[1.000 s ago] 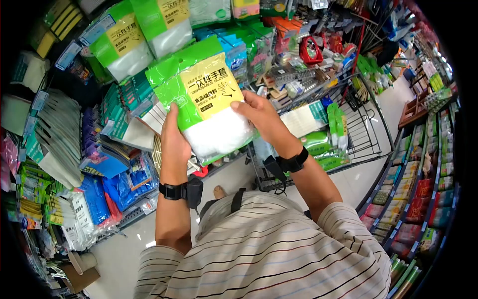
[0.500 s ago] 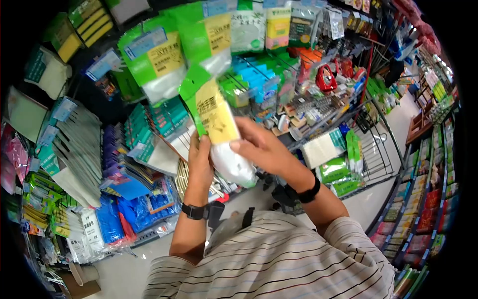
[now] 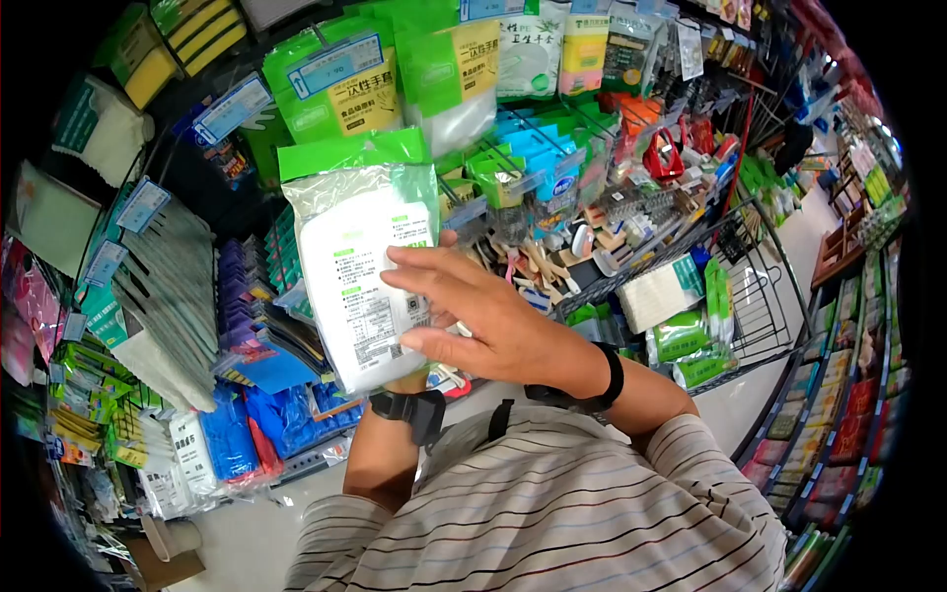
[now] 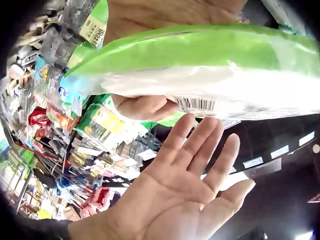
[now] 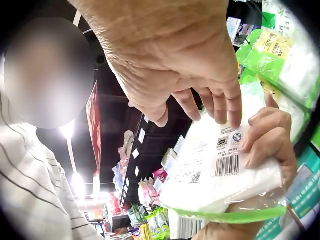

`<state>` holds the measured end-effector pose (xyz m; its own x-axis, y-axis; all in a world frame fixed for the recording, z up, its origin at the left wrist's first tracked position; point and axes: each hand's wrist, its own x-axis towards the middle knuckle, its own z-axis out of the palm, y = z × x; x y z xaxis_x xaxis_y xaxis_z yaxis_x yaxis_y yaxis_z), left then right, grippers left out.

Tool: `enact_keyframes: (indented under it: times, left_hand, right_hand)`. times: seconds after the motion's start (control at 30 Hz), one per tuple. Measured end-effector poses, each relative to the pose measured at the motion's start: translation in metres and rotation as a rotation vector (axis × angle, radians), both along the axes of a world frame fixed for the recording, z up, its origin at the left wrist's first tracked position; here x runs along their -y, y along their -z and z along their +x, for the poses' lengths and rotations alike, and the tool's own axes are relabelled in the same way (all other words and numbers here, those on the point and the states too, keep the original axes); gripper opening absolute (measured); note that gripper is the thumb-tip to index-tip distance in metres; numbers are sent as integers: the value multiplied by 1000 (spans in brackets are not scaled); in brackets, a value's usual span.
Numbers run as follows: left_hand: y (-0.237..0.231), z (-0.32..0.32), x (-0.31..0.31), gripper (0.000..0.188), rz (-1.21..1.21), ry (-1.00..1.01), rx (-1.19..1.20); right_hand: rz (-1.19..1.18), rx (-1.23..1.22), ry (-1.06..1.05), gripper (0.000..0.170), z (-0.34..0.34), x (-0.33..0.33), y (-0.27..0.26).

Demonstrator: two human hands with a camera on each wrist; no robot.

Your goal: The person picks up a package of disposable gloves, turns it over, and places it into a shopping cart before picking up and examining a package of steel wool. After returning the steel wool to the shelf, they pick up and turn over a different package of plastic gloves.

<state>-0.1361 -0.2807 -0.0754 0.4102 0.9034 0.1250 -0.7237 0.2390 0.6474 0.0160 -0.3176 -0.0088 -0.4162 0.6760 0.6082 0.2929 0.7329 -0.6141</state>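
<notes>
White packet (image 3: 360, 296): printed text, barcode (image 5: 227, 165).
Left hand (image 5: 271, 140): clamped on the packet.
Right hand (image 3: 483, 321): fingers apart, near the packet.

Bright, fairly even light across the head view, colours strong, and there's white sheen on the packet's (image 3: 365, 286) clear plastic! Shelf goods (image 3: 829, 395) bow along the curved sides, everything ringed by black corners, and the far edges go soft. Over to the left wrist: pale haze at lower left, a dark background, and a glow at bottom right. Now the right wrist: ceiling lamps (image 5: 77, 185) flare white against a dark ceiling (image 5: 75, 145), a blurred oval (image 5: 49, 72) smears the upper left, and the barcode (image 5: 227, 165) reads fairly sharp.
</notes>
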Motion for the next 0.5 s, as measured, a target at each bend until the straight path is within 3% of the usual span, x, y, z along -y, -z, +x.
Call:
enact_keyframes:
  times: [0.1,0.13,0.17,0.23,0.3,0.33,0.5]
  left_hand:
    - [0,-3,-9,46,-27,-70,19]
    - [1,4,-11,42,-116,-297,41]
    - [10,-7,-27,39,145,-195,-19]
    - [25,-21,-62,45,40,-332,-345]
    - [7,-21,-65,36,90,-480,-322]
    - [4,-24,-69,37,130,-471,-323]
    - [-19,-51,-74,38,146,-301,-423]
  right_hand:
    - [-243,-135,-65,58,0,-9,-6]
    - [-298,-167,-67,59,1,-15,-6]
    - [-350,-198,-69,61,2,-22,-5]
    - [-395,-426,-116,62,0,-38,-2]
    - [-436,-483,-108,61,4,-62,3]
    - [-467,-506,-76,51,5,-72,7]
    - [-688,-630,-93,37,9,-95,-8]
